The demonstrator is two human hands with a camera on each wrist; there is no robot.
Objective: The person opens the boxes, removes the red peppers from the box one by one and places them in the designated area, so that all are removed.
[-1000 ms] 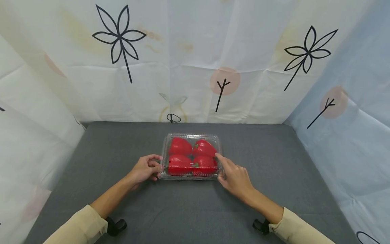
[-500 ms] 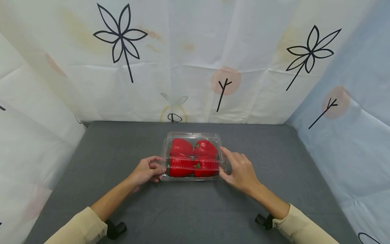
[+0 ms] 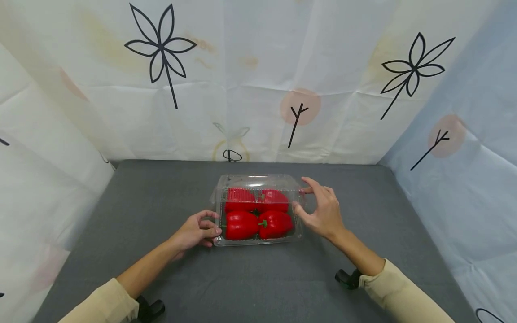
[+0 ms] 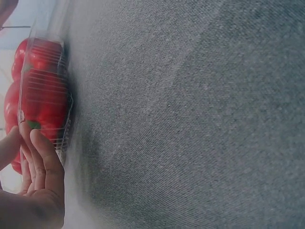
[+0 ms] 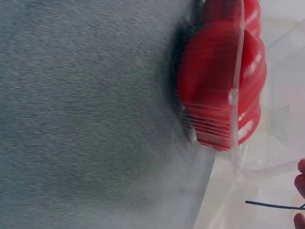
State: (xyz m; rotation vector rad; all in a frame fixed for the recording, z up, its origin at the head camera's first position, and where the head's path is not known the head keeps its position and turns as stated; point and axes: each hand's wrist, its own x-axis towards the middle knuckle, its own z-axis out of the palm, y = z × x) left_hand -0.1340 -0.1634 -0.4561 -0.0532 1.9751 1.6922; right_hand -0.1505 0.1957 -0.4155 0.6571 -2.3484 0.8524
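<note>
Left hand (image 3: 198, 231) pinches the clear rectangular plastic tub (image 3: 258, 242) at 8 o'clock, four shiny red bell peppers (image 3: 241, 225) inside; right hand (image 3: 324, 211) is probably gripping its tilted see-through lid (image 3: 258, 181) around 2.

Clear hinged lid (image 3: 258, 181) now swung up and back, its front edge past the two nearer red bell peppers (image 3: 241, 225), which lie uncovered, the right hand (image 3: 324, 211) having risen farther from the wearer with its side edge.
</note>
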